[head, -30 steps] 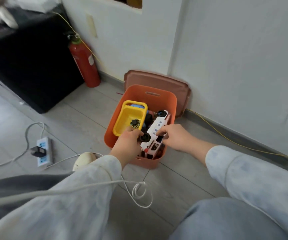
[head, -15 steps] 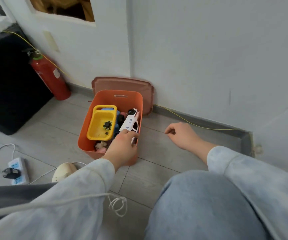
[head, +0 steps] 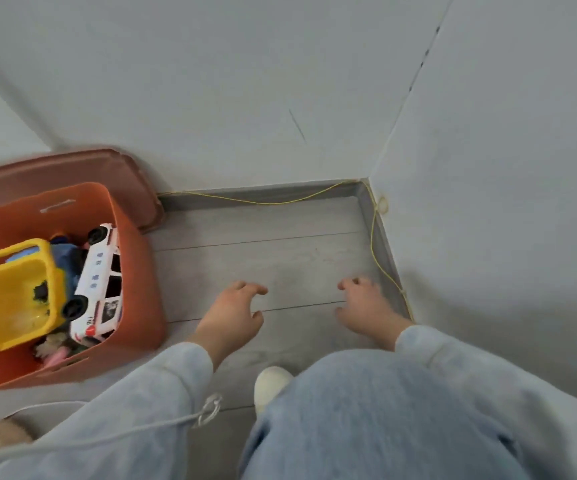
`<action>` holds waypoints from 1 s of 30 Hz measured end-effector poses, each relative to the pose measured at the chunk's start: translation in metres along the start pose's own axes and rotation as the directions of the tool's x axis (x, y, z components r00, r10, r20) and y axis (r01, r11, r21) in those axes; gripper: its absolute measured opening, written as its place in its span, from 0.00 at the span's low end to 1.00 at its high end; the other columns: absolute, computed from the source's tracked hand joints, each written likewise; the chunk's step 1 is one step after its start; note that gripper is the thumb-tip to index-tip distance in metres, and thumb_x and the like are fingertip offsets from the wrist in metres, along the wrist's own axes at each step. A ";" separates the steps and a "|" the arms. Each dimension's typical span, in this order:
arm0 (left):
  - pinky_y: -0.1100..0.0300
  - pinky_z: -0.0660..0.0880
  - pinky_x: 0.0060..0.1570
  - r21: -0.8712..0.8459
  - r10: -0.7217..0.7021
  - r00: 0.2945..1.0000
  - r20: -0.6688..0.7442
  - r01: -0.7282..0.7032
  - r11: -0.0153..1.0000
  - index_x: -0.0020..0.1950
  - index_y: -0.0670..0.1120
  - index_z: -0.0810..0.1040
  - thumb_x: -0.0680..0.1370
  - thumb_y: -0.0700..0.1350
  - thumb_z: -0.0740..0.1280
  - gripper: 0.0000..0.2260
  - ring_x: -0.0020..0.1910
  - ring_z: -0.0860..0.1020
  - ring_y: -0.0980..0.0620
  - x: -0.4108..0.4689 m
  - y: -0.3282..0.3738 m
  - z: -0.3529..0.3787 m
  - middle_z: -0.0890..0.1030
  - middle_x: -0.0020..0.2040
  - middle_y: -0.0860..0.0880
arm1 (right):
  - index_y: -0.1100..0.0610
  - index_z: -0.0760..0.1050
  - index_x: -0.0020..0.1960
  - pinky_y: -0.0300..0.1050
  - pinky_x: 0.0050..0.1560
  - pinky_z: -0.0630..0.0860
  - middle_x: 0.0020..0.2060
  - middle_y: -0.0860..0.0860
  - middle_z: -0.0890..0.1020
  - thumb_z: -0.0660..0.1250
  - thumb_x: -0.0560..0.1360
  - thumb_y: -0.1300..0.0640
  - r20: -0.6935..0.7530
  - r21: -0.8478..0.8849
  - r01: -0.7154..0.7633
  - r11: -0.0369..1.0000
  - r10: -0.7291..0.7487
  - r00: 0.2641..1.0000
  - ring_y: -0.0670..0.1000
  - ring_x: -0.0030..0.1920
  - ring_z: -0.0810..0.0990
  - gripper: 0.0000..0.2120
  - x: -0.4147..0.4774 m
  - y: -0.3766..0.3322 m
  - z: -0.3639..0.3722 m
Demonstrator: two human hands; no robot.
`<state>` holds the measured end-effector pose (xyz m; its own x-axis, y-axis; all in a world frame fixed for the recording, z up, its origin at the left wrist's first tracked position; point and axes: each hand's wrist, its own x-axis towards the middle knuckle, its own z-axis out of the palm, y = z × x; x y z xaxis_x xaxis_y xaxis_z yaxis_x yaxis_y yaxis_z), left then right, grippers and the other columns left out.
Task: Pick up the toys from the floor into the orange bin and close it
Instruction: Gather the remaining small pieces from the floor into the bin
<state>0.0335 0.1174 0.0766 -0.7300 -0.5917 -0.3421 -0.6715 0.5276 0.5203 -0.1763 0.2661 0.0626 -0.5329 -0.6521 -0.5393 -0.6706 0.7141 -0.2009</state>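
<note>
The orange bin stands on the floor at the left, uncovered. Inside it lie a yellow toy basket, a white toy ambulance on its side, a blue toy and small bits at the bottom. The brown-orange lid leans against the wall behind the bin. My left hand hovers over the bare floor just right of the bin, fingers curled apart, holding nothing. My right hand is further right near the corner, also empty with fingers apart.
Grey walls meet in a corner at the right. A thin yellow wire runs along the skirting. My knee in jeans and a white shoe fill the bottom. A white cord hangs by my left sleeve.
My left hand has let go of the ambulance and left the bin, moving right over the floor. The view has swung right, so the bin now sits at the left edge.
</note>
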 end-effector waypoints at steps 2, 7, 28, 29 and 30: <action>0.59 0.68 0.66 0.004 0.009 0.998 0.055 -0.009 1.000 0.69 0.51 0.74 0.76 0.43 0.67 0.20 0.64 0.74 0.48 0.009 0.006 0.018 0.72 0.67 0.48 | 0.55 0.66 0.72 0.48 0.69 0.62 0.68 0.58 0.71 0.67 0.75 0.49 0.025 -0.002 -0.066 0.998 0.066 0.997 0.59 0.70 0.67 0.28 0.001 0.019 0.013; 0.59 0.68 0.66 0.029 0.037 0.983 0.177 -0.043 0.999 0.70 0.53 0.73 0.75 0.45 0.68 0.22 0.63 0.74 0.49 0.029 0.009 0.061 0.71 0.66 0.48 | 0.52 0.59 0.76 0.57 0.71 0.63 0.73 0.59 0.62 0.72 0.71 0.40 0.141 0.000 -0.192 0.981 0.190 0.972 0.61 0.74 0.60 0.40 -0.006 0.058 0.055; 0.54 0.69 0.67 -0.179 0.064 0.953 0.297 -0.010 0.984 0.79 0.57 0.52 0.65 0.63 0.77 0.51 0.70 0.69 0.50 0.043 0.006 0.109 0.64 0.74 0.49 | 0.53 0.75 0.67 0.45 0.61 0.74 0.57 0.46 0.78 0.72 0.75 0.44 0.028 0.633 -0.015 0.774 -0.003 1.000 0.48 0.59 0.77 0.24 0.027 0.016 0.073; 0.56 0.68 0.66 -0.200 0.068 0.957 0.282 -0.011 0.980 0.79 0.56 0.53 0.64 0.62 0.78 0.51 0.69 0.68 0.50 0.043 0.008 0.107 0.65 0.73 0.49 | 0.53 0.76 0.66 0.46 0.60 0.76 0.57 0.47 0.79 0.70 0.76 0.44 0.051 0.722 -0.015 0.692 -0.032 0.998 0.49 0.58 0.79 0.22 0.027 0.009 0.073; 0.59 0.67 0.64 -0.210 0.073 0.962 0.264 -0.016 0.978 0.79 0.56 0.55 0.63 0.61 0.79 0.50 0.68 0.69 0.51 0.044 0.009 0.107 0.66 0.71 0.49 | 0.52 0.77 0.64 0.49 0.57 0.79 0.57 0.49 0.80 0.69 0.77 0.44 0.084 0.808 -0.038 0.587 -0.052 0.995 0.51 0.56 0.81 0.19 0.025 0.004 0.073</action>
<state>-0.0178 0.1616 -0.0176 -0.7845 -0.3697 -0.4978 -0.6178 0.3976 0.6784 -0.1546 0.2709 -0.0118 -0.4518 -0.6645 -0.5953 0.0435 0.6500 -0.7586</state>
